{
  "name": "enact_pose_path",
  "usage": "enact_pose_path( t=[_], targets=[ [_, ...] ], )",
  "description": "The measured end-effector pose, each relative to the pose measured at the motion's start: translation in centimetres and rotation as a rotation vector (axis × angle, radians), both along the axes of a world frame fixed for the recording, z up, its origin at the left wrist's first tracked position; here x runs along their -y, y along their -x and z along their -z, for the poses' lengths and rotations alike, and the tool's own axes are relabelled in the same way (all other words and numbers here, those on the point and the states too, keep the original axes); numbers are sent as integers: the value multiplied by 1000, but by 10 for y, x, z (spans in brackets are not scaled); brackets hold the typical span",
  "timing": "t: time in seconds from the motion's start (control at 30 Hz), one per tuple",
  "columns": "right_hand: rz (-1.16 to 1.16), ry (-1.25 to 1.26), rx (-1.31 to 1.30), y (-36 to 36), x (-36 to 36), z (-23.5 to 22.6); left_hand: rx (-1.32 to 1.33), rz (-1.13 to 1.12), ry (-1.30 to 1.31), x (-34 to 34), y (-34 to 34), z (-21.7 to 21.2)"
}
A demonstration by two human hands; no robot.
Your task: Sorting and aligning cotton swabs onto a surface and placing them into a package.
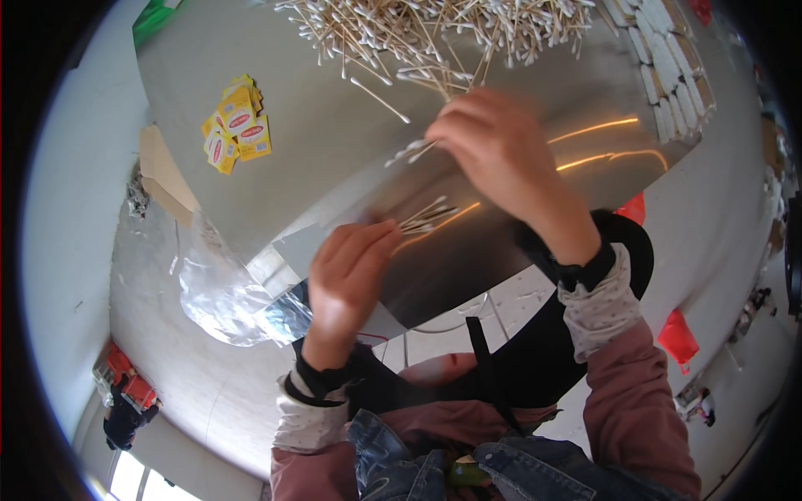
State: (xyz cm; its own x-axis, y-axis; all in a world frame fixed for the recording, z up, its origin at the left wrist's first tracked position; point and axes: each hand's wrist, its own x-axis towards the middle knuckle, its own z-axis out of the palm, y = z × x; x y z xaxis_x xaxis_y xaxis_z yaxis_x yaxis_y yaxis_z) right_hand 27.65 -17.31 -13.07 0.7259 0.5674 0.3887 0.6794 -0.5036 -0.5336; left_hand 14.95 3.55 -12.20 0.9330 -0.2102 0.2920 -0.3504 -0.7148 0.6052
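My left hand (pixel 351 259) is closed round a small bunch of cotton swabs (pixel 428 215), their white tips pointing right over the near part of the metal table (pixel 309 150). Farther off, my right hand (pixel 493 138) pinches a few more swabs (pixel 409 153), whose tips stick out to the left. Just beyond the right hand spreads a big loose heap of cotton swabs (pixel 451 37) with wooden sticks. One single swab (pixel 380 99) lies apart at the heap's near edge. The right hand's fingertips are partly hidden.
Small yellow packets (pixel 238 125) lie piled on the table's left. Wrapped white bundles (pixel 668 67) are stacked at the far right. A clear plastic bag (pixel 221 292) hangs by the left corner, near a cardboard piece (pixel 164 177). Another person (pixel 127 413) is far off at lower left.
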Motion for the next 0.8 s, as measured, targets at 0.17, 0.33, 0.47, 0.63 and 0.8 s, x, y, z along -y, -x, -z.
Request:
enact_pose_path(
  t=[0.17, 0.33, 0.47, 0.63, 0.8],
  targets=[
    [-103, 23, -141, 22, -22, -21, -17, -167, 20, 23, -13, -1],
    [39, -144, -150, 15, 10, -26, -23, -321, -51, 40, -11, -2],
    [97, -92, -134, 11, 25, -20, -126, -222, -336, 71, -9, 0],
    [116, -98, -91, 14, 35, -15, -253, -256, -438, 92, 5, 10],
    [95, -138, -100, 15, 31, -11, -255, -162, -479, 85, 16, 11]
  ],
)
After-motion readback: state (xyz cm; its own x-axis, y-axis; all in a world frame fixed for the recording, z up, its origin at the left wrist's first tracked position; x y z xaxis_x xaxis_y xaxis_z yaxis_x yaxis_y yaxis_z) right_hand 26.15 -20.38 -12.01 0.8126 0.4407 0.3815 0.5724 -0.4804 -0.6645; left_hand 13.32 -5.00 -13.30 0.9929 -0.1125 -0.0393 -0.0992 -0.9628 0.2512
